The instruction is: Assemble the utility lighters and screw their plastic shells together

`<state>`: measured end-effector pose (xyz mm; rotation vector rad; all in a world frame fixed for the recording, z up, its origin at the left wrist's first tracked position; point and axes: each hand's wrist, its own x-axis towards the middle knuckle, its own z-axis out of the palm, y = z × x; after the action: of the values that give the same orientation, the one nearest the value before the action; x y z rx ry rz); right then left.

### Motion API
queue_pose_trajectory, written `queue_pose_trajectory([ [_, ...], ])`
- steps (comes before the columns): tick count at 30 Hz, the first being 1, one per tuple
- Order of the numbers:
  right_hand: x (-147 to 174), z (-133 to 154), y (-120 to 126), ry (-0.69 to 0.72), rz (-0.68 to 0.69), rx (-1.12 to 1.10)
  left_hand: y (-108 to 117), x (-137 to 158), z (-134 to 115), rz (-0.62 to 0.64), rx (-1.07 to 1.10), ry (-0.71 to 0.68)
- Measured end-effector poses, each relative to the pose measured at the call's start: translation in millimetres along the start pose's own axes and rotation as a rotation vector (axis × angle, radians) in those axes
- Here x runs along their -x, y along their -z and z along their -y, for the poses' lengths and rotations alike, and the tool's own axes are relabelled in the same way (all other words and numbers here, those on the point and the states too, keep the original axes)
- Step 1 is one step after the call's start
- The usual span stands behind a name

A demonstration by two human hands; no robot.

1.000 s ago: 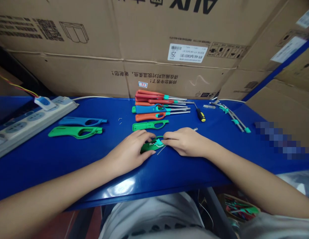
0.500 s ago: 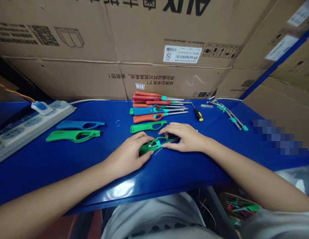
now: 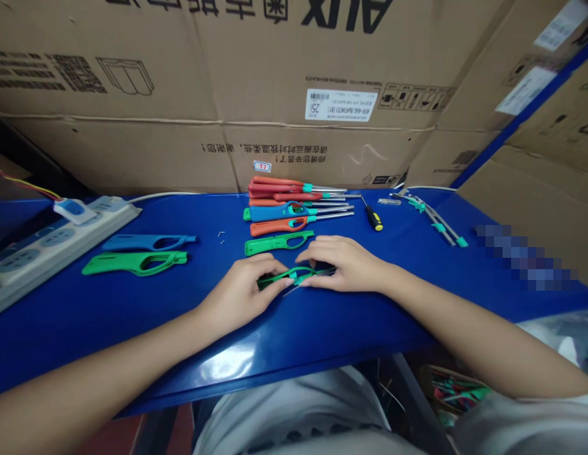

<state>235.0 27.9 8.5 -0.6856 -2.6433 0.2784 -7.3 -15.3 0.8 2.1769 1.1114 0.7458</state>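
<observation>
In the head view my left hand closes around the handle end of a green utility lighter casing, its thumb by a turquoise trigger piece. My right hand pinches the front end of the same lighter; its fingers hide much of the nozzle part. A thin metal piece sticks out below the trigger. Just beyond the hands lies a green half casing. Several lighters with metal tubes, among them a blue lighter and an orange lighter, lie in a stack behind it.
To the left are a blue casing, a green casing and a white power strip. A screwdriver and metal tubes with turquoise parts lie back right. A cardboard wall stands behind; a parts box sits below the table.
My left thumb has moved up to the turquoise trigger piece, and my right fingers have shifted slightly left along the lighter. The view has moved a little.
</observation>
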Motion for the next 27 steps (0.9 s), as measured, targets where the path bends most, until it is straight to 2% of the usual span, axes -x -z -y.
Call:
queue_pose_trajectory([
  [3, 2.8, -19.3, 15.5, -0.093, -0.186, 0.072, 0.8, -0.1, 1.3, -0.008, 0.023, 0.060],
  [6, 16.9, -58.7, 38.9, -0.373, -0.445, 0.244, 1.6, -0.3, 1.9, -0.010, 0.030, 0.076],
  [7, 24.7, -74.1, 47.3, -0.503, -0.471, 0.303, 1.9, -0.3, 1.7, -0.010, 0.033, 0.077],
  [10, 53.0, -115.7, 69.1, -0.927, -0.439, 0.481, 2.6, -0.1, 0.8, 0.002, 0.044, 0.104],
  [12, 69.6, -133.8, 77.3, -1.078, -0.415, 0.490, 2.7, -0.3, 0.6, 0.019, 0.041, 0.117],
  [15, 82.5, -145.1, 78.2, -1.063, -0.332, 0.492, 1.8, -1.0, 2.3, 0.041, -0.006, 0.054],
  [18, 82.6, -146.0, 71.4, -1.041, -0.179, 0.513, 0.8, -1.3, 5.0, 0.026, -0.091, -0.061],
  [20, 80.0, -145.5, 67.7, -1.059, -0.127, 0.513, 1.3, -0.5, 5.5, 0.028, -0.152, -0.094],
  [27, 76.6, -148.1, 69.8, -1.160, -0.154, 0.455, 15.3, 7.5, -11.0, 0.076, -0.371, -0.008],
])
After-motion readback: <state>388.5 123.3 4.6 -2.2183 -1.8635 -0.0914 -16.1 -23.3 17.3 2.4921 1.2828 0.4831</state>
